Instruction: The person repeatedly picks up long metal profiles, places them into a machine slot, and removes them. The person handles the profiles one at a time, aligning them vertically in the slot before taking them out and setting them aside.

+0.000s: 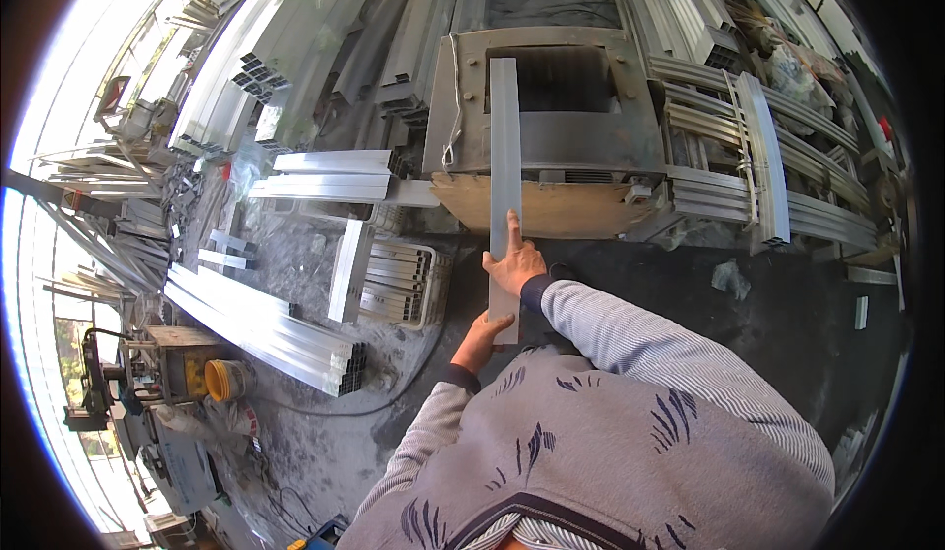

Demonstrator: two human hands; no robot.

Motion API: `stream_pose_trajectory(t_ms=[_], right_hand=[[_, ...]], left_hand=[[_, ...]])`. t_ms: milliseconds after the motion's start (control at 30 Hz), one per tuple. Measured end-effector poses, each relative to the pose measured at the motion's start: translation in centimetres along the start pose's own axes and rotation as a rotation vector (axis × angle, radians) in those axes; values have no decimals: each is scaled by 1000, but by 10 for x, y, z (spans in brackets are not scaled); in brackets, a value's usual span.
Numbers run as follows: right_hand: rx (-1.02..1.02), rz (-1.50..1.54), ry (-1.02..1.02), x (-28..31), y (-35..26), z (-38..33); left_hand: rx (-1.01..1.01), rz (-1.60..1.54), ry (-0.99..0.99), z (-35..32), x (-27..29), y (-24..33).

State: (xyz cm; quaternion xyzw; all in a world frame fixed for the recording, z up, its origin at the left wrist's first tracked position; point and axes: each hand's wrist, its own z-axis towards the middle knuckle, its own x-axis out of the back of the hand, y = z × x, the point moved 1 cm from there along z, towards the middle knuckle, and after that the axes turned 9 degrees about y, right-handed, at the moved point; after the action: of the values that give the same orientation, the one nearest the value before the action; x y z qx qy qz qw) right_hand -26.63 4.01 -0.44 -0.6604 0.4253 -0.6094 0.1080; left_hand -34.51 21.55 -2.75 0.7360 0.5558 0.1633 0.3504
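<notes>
A long, straight aluminium profile point(505, 146) is held in front of me, pointing away. My left hand point(479, 341) is closed on its near end, with the thumb lying on top. Farther along, my right hand point(515, 262) grips the same piece, its index finger stretched along the upper face. The profile's far end overlaps the dark opening of a metal cabinet-like machine point(645, 107). Beneath the piece, a wooden board point(571, 205) spans the machine's front edge. Whether the profile touches machine or board I cannot tell.
Bundled profiles point(266, 328) lie on the floor at left, beside a crate of cut pieces point(394, 279). Long square tubes point(305, 48) fill the back left. More stacked profiles point(719, 191) stand right of the machine. A yellow bucket point(226, 381) and a cable point(345, 412) are at lower left.
</notes>
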Motion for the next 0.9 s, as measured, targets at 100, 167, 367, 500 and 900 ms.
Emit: stream_pose_trajectory(t_ms=[100, 167, 367, 500, 900], right_hand=[[-23, 17, -35, -6, 3, -17], [-35, 57, -71, -9, 5, -24], [76, 361, 71, -7, 11, -6], [0, 817, -87, 20, 16, 43], [555, -5, 537, 125, -53, 302]], left_hand=[[6, 4, 11, -13, 5, -18], [21, -4, 48, -17, 5, -28], [52, 146, -33, -22, 20, 11], [69, -217, -239, -13, -4, 73], [-368, 1050, 605, 168, -112, 295]])
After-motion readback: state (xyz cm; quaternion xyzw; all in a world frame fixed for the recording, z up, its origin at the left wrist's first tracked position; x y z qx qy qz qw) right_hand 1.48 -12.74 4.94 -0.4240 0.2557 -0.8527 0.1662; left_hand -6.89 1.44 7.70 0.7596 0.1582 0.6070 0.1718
